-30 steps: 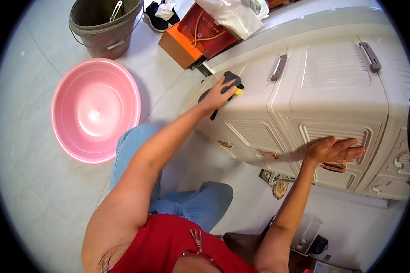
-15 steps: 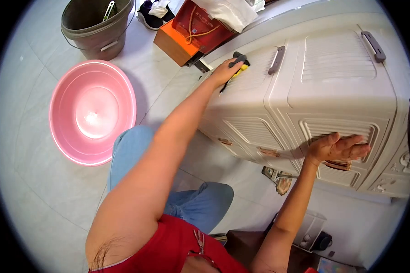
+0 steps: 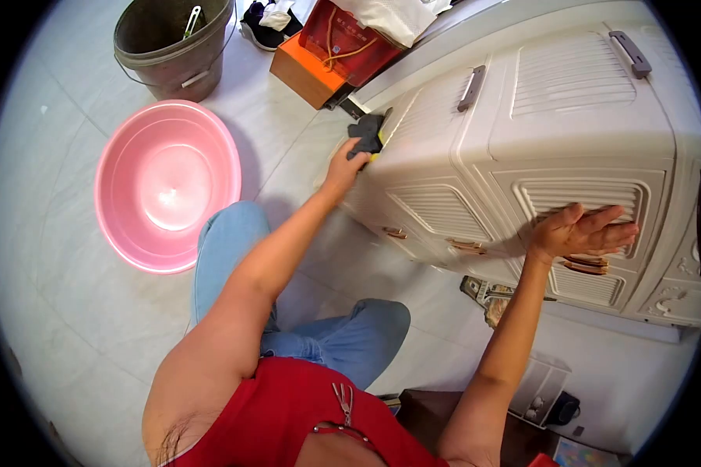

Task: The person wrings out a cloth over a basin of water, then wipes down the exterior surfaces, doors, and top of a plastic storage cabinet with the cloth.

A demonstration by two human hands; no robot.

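My left hand (image 3: 343, 170) grips a dark grey and yellow cloth (image 3: 364, 134) at the far left edge of a cream-white cabinet (image 3: 506, 148). Part of the cloth lies bunched above my fingers. On the right, my right hand (image 3: 584, 232) lies against a ribbed front panel of the cabinet, its fingers spread and nothing visible in them. A brown-gold handle (image 3: 586, 265) is just below that hand. Grey handles (image 3: 471, 89) sit on the cabinet's upper side.
A pink basin (image 3: 167, 187) stands on the tiled floor at left, behind it a grey-brown bucket (image 3: 171, 62). Past the cabinet's left end are an orange box (image 3: 310, 71), a red bag (image 3: 350, 43) and dark shoes (image 3: 265, 31). My knees are beneath my arms.
My left hand has moved left and down with the cloth, from the cabinet's upper surface to its left edge. My right hand stays at the front panel.
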